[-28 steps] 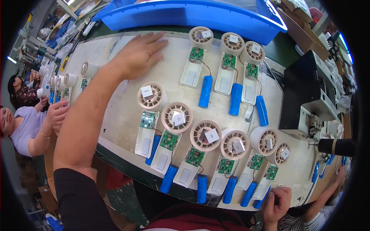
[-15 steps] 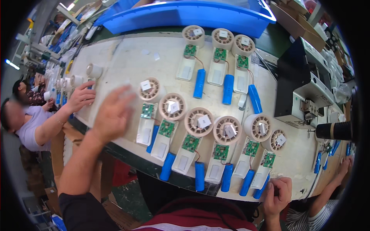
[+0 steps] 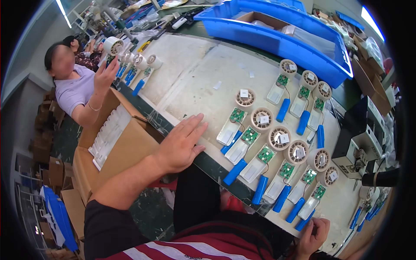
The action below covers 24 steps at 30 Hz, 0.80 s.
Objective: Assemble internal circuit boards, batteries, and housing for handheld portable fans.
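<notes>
My left hand (image 3: 180,145) lies at the table's front edge, palm down, fingers stretched out, with nothing in it. Nearest to it is the leftmost unit of the front row, a white handle shell (image 3: 227,134) with a green circuit board (image 3: 237,115) and a round fan head (image 3: 245,98). By the front edge on the right, my right hand (image 3: 314,236) is curled closed; no object shows in it. Close beside it lies a blue cylindrical battery (image 3: 305,221), wired to the last unit of that row. White square pieces sit on the fan heads.
A second row of fan units (image 3: 299,104) lies behind, before a blue bin (image 3: 277,41). At right stands a black machine (image 3: 357,134). An open cardboard box (image 3: 121,151) is at left. A co-worker's hand (image 3: 107,71) raises a fan unit (image 3: 113,45) there.
My view has swung left. My left hand has come down from above the table to its front edge. The co-worker's hand has lifted a fan unit. My right hand stays curled by the edge.
</notes>
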Available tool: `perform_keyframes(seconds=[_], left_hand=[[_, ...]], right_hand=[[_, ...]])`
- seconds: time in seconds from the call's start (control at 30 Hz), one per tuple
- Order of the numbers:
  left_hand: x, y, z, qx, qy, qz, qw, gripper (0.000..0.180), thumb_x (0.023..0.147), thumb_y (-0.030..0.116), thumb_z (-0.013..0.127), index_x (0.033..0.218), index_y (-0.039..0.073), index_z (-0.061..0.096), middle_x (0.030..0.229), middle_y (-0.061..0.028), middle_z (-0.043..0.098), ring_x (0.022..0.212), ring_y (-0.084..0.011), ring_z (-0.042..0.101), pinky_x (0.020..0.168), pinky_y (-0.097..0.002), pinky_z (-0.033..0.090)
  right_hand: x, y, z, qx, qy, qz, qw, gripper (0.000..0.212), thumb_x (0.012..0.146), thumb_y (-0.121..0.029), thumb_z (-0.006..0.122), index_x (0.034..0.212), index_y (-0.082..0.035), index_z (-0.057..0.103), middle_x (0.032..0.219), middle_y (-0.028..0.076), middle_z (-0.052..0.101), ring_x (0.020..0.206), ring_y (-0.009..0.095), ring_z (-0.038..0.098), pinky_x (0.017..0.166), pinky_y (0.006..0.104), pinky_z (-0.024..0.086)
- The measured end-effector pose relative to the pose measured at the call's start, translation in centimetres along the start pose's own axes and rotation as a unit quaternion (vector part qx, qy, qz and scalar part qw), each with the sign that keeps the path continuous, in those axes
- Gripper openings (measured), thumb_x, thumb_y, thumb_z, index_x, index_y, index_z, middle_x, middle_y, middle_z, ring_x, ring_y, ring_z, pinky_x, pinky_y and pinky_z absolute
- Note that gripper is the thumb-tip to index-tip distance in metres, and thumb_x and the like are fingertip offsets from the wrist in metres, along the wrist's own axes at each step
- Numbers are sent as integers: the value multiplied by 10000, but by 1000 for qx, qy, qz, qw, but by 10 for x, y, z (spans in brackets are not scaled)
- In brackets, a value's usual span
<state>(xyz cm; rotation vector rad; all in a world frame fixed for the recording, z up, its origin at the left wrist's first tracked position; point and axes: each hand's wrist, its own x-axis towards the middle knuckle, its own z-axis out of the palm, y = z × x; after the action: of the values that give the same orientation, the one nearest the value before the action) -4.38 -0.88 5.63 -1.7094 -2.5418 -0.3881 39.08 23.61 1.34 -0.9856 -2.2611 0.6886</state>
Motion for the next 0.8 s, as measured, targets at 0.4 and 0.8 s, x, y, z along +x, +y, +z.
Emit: perform_keyframes(seconds=[0.4, 0.8], left_hand=[[-175, 60, 75, -150, 85, -227, 958, 268, 913, 260, 807, 794, 60, 674, 751, -162, 634, 692, -374, 647, 621, -469, 508], [-210, 81, 101, -441, -23, -441, 781, 470, 978, 292, 733, 1343, 4, 661, 1410, -183, 640, 1276, -288, 638, 1118, -406, 480]], right_hand=[[-7, 5, -2, 4, 12, 5, 1000, 15, 942, 27, 625, 928, 33, 629, 927, 102, 533, 785, 206, 531, 655, 305, 423], [5, -9, 3, -5, 49, -48, 998, 48, 883, 50, 692, 891, 4, 681, 845, 119, 577, 678, 226, 553, 607, 330, 435]])
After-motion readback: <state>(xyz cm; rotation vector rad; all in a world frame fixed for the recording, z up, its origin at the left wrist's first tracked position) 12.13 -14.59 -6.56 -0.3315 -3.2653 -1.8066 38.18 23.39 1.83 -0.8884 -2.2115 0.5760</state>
